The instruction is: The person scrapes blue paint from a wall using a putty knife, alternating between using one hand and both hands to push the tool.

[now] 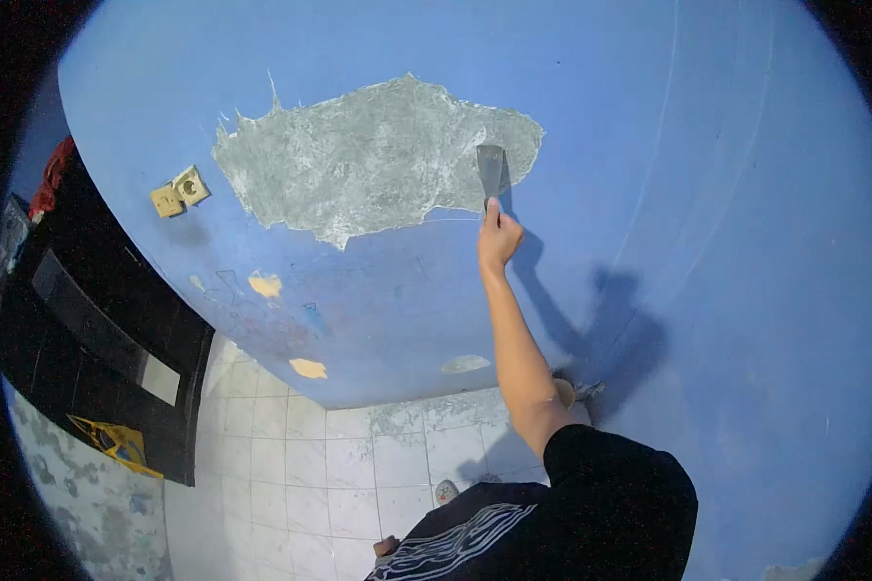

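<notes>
My right hand (pixel 499 237) is closed around the handle of a putty knife (pixel 491 169), with the arm stretched up toward the blue wall (pixel 591 116). The knife's wide metal blade is at the right part of a large grey patch (pixel 349 155), where the blue paint is gone and rough plaster shows. Whether the blade's edge presses on the plaster is hard to tell. Only a small part of my left hand (pixel 386 547) shows beside the black shirt, low in the view; its fingers cannot be made out.
A socket and switch (pixel 179 192) sit on the wall left of the patch. Smaller bare spots (pixel 308 368) lie lower down. Paint dust and flakes (pixel 397 420) cover tiles along the wall's foot. A container (pixel 565 390) is partly hidden behind my arm. Dark furniture (pixel 116 320) stands at left.
</notes>
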`<state>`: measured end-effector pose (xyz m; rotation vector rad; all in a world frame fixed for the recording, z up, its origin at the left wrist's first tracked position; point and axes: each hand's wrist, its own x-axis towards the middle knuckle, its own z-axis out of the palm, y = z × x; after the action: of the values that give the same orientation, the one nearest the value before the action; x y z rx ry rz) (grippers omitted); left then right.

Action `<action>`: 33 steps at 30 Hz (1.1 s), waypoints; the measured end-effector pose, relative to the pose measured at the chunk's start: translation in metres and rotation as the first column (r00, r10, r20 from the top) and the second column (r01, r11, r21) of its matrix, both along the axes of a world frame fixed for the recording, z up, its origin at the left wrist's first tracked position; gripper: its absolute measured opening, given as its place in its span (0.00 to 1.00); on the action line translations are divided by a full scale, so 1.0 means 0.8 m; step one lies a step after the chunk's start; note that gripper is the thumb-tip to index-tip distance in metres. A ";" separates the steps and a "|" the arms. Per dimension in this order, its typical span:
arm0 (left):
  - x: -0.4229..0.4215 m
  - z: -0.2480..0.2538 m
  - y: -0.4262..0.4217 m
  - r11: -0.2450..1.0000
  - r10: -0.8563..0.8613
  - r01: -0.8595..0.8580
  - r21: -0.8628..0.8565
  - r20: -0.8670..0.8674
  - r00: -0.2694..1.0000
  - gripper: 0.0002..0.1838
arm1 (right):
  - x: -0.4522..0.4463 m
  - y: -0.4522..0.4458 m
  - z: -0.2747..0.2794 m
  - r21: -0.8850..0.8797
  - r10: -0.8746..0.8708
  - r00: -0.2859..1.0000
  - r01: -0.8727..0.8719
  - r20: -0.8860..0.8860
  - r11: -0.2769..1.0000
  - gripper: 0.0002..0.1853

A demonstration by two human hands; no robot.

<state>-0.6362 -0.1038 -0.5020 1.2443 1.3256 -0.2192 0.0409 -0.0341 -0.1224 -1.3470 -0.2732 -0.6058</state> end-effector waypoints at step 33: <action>0.067 -0.010 0.074 0.723 -0.507 0.581 0.375 -0.285 0.814 0.13 | -0.018 -0.045 0.013 -0.085 0.027 0.991 -0.039 -0.133 0.996 0.32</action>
<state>-0.5823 -0.0447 -0.5103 2.0527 1.1400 -0.4616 0.0268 -0.0699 -0.1120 -1.4576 -0.2163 -0.4794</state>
